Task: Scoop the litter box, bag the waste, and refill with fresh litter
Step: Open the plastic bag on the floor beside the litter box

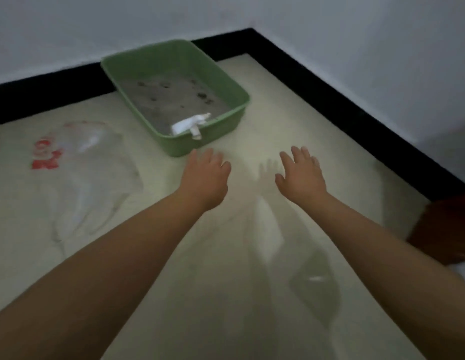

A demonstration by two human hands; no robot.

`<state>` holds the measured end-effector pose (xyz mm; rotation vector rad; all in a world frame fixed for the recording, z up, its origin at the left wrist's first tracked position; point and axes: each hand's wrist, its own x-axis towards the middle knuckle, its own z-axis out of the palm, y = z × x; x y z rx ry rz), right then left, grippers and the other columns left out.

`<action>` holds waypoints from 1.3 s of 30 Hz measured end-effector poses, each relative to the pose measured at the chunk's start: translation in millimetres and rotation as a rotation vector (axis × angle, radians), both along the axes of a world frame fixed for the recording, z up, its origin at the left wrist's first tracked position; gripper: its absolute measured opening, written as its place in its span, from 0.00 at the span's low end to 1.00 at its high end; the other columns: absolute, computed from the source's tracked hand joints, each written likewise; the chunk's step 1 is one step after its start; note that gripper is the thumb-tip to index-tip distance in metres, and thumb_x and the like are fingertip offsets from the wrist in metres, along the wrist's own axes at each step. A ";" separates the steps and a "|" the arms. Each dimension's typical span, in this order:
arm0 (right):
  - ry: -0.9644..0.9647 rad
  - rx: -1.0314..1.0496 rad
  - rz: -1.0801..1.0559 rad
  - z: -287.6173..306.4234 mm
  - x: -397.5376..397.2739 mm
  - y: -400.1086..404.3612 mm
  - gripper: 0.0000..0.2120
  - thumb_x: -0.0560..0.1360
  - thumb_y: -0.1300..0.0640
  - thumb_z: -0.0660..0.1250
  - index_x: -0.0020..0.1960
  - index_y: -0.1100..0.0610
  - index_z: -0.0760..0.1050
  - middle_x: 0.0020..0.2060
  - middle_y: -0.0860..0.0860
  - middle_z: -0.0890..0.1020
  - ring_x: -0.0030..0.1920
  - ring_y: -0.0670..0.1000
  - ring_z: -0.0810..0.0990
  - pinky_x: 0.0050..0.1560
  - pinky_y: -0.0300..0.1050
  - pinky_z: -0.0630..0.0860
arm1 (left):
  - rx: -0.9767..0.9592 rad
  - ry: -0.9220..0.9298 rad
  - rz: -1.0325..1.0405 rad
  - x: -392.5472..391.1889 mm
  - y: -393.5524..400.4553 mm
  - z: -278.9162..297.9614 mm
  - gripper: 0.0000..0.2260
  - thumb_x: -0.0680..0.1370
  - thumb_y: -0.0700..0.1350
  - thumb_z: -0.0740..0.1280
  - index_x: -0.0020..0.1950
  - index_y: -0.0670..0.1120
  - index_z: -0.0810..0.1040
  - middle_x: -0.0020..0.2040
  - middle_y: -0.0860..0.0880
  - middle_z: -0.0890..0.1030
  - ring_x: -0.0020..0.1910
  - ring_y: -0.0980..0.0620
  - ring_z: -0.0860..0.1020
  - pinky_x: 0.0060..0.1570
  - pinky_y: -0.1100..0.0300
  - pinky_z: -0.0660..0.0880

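The green box (174, 97) sits on the floor (278, 105) in the wall corner. It holds grey litter (171, 100) with dark clumps, and a white scoop (191, 123) leaning on its near rim. Left of the box lies a clear bag (78, 172). Just before the box, left hand (204, 175) and right hand (301, 175) hover flat, fingers straight, holding nothing. Best taken scoop first, by its handle, with the bag drawn close.

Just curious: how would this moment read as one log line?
left hand: open, empty | right hand: open, empty | white scoop: in green litter box | clear plastic bag: on floor
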<state>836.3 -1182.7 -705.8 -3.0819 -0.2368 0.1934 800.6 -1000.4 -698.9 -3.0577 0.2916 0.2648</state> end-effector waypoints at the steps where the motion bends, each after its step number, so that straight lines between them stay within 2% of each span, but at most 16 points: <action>1: -0.005 -0.042 -0.029 2.1 -13.1 -26.9 0.26 0.79 0.52 0.54 0.75 0.56 0.52 0.75 0.56 0.52 0.76 0.56 0.47 0.74 0.52 0.46 | 0.000 -0.005 -0.073 0.7 -27.0 1.9 0.21 0.82 0.49 0.53 0.74 0.46 0.58 0.76 0.45 0.54 0.76 0.45 0.50 0.72 0.47 0.48; 4: -0.052 -0.071 -0.164 12.7 -58.0 -109.7 0.27 0.80 0.50 0.53 0.76 0.55 0.50 0.76 0.55 0.49 0.76 0.56 0.45 0.75 0.51 0.44 | -0.033 -0.049 -0.269 -3.7 -115.0 8.0 0.23 0.82 0.53 0.49 0.76 0.48 0.52 0.78 0.47 0.49 0.77 0.47 0.45 0.73 0.47 0.45; 7: -0.075 -0.064 -0.357 27.6 -120.4 -183.3 0.27 0.80 0.50 0.53 0.76 0.55 0.50 0.76 0.54 0.50 0.76 0.55 0.45 0.75 0.49 0.45 | -0.107 -0.092 -0.477 -23.7 -203.5 15.5 0.23 0.82 0.53 0.50 0.77 0.49 0.53 0.78 0.48 0.50 0.77 0.47 0.46 0.73 0.47 0.45; 9: -0.122 -0.067 -0.494 38.2 -171.4 -228.7 0.26 0.79 0.51 0.55 0.75 0.56 0.55 0.75 0.56 0.55 0.76 0.56 0.50 0.74 0.51 0.49 | -0.179 -0.188 -0.691 -48.4 -260.4 20.1 0.21 0.80 0.51 0.53 0.72 0.48 0.66 0.74 0.45 0.64 0.74 0.43 0.59 0.70 0.46 0.58; 11: -0.220 -0.089 -0.642 50.5 -230.1 -267.0 0.25 0.75 0.53 0.58 0.70 0.61 0.65 0.71 0.62 0.65 0.73 0.62 0.60 0.71 0.58 0.58 | -0.261 -0.274 -0.884 -80.5 -313.9 24.1 0.20 0.75 0.50 0.56 0.59 0.45 0.80 0.61 0.43 0.79 0.62 0.40 0.76 0.57 0.44 0.73; 14: -0.261 -0.160 -0.884 77.9 -319.9 -306.3 0.23 0.73 0.55 0.62 0.66 0.64 0.71 0.66 0.63 0.72 0.69 0.66 0.66 0.68 0.61 0.62 | -0.284 -0.249 -1.063 -133.2 -382.2 45.1 0.21 0.72 0.51 0.54 0.54 0.46 0.83 0.56 0.45 0.82 0.56 0.41 0.80 0.50 0.43 0.76; 17: -0.421 -0.302 -1.047 118.7 -397.0 -323.6 0.19 0.72 0.56 0.63 0.60 0.64 0.76 0.62 0.64 0.76 0.66 0.68 0.69 0.66 0.60 0.60 | -0.354 -0.240 -1.278 -187.1 -436.9 81.1 0.23 0.71 0.51 0.53 0.56 0.46 0.82 0.57 0.45 0.82 0.58 0.41 0.79 0.51 0.43 0.76; 20: -0.601 -0.481 -1.184 161.8 -459.1 -323.7 0.19 0.70 0.55 0.59 0.52 0.64 0.80 0.57 0.64 0.79 0.61 0.70 0.73 0.61 0.66 0.66 | -0.463 -0.212 -1.449 -237.6 -477.9 125.5 0.21 0.72 0.51 0.57 0.59 0.45 0.81 0.60 0.44 0.80 0.60 0.39 0.77 0.54 0.42 0.74; 22: -0.656 -0.594 -1.276 182.7 -492.4 -319.8 0.20 0.69 0.55 0.59 0.52 0.65 0.80 0.56 0.64 0.80 0.61 0.69 0.74 0.60 0.67 0.66 | -0.500 -0.225 -1.543 -271.0 -497.5 153.4 0.21 0.72 0.51 0.57 0.59 0.45 0.80 0.60 0.43 0.80 0.60 0.39 0.77 0.54 0.41 0.74; 24: -0.622 -0.673 -1.387 196.7 -521.3 -315.1 0.22 0.67 0.54 0.58 0.55 0.65 0.78 0.55 0.64 0.80 0.59 0.67 0.76 0.60 0.66 0.68 | -0.579 -0.231 -1.617 -303.9 -509.7 180.5 0.21 0.73 0.50 0.58 0.62 0.45 0.78 0.63 0.42 0.77 0.64 0.39 0.74 0.57 0.43 0.73; 26: -0.552 -0.698 -1.520 201.2 -545.4 -307.2 0.26 0.66 0.54 0.59 0.58 0.67 0.75 0.54 0.64 0.81 0.56 0.65 0.79 0.57 0.65 0.71 | -0.570 -0.193 -1.680 -335.9 -518.4 196.1 0.23 0.78 0.49 0.57 0.73 0.47 0.64 0.74 0.44 0.63 0.74 0.42 0.60 0.68 0.46 0.62; 28: -0.524 -0.705 -1.618 200.3 -564.8 -297.1 0.26 0.64 0.55 0.64 0.57 0.68 0.76 0.49 0.63 0.82 0.49 0.62 0.82 0.53 0.62 0.75 | -0.571 -0.175 -1.726 -361.2 -528.7 201.5 0.25 0.81 0.50 0.53 0.77 0.50 0.51 0.78 0.48 0.51 0.76 0.45 0.49 0.72 0.50 0.53; 29: -0.531 -0.710 -1.624 200.0 -571.3 -292.7 0.25 0.63 0.55 0.66 0.56 0.69 0.77 0.47 0.63 0.83 0.45 0.62 0.83 0.50 0.59 0.77 | -0.554 -0.179 -1.751 -371.3 -531.0 205.9 0.25 0.81 0.51 0.52 0.77 0.51 0.50 0.78 0.49 0.50 0.76 0.45 0.48 0.72 0.50 0.52; 31: -0.525 -0.702 -1.590 200.7 -578.2 -285.7 0.21 0.64 0.57 0.67 0.53 0.68 0.78 0.44 0.63 0.83 0.42 0.61 0.83 0.46 0.53 0.79 | -0.555 -0.155 -1.788 -384.7 -533.5 209.7 0.22 0.81 0.52 0.51 0.76 0.53 0.55 0.77 0.50 0.55 0.76 0.46 0.52 0.71 0.50 0.53; 34: -0.545 -0.690 -1.469 205.7 -583.8 -276.8 0.19 0.69 0.56 0.58 0.50 0.68 0.79 0.40 0.61 0.84 0.38 0.60 0.83 0.38 0.48 0.79 | -0.595 -0.095 -1.744 -388.4 -530.3 213.8 0.18 0.81 0.53 0.50 0.68 0.51 0.68 0.70 0.49 0.68 0.73 0.47 0.59 0.67 0.49 0.57; 39: -0.731 -0.571 -1.262 219.8 -590.3 -250.4 0.17 0.73 0.58 0.57 0.49 0.66 0.81 0.34 0.58 0.84 0.30 0.56 0.82 0.28 0.42 0.77 | -0.593 -0.022 -1.748 -372.8 -514.6 217.4 0.19 0.81 0.53 0.51 0.65 0.46 0.72 0.67 0.44 0.71 0.73 0.41 0.59 0.70 0.47 0.55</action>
